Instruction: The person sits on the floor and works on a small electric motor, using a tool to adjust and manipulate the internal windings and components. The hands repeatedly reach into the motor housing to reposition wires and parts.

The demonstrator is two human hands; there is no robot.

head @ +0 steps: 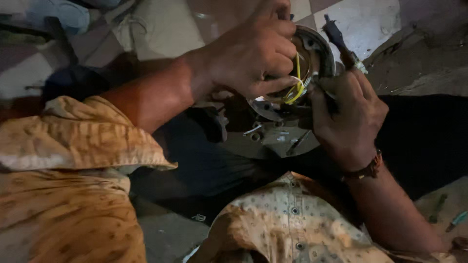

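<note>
Left hand (253, 53) comes in from upper left, fingers curled tight over the near rim of a round metal housing (319, 48), gripping it w/ thumb pressing low by the yellow wire (297, 80). Wire runs down inside the housing's open face & loops out at the bottom, just under the left thumb. Right hand (348, 114) is closed round a tool (341, 41) w/ a dark handle; handle sticks up past the knuckles toward top right, working end hidden behind the fingers, so can't tell what the tip touches. The two hands nearly meet at the housing's lower edge. Housing sits tilted, open face toward the left hand, over the person's lap above a round grey plate (273, 141) carrying a few small screws & bits. Lap is in dark trousers; patterned tan shirt (287, 219) fills bottom centre & left. Beaded wristband (365, 170) on right wrist. Tiled floor (370, 19) behind, pale & dark squares. Bottom right on the floor: two small tools, one w/ a bluish grip (457, 220). Light is dim, detail inside housing unclear.
</note>
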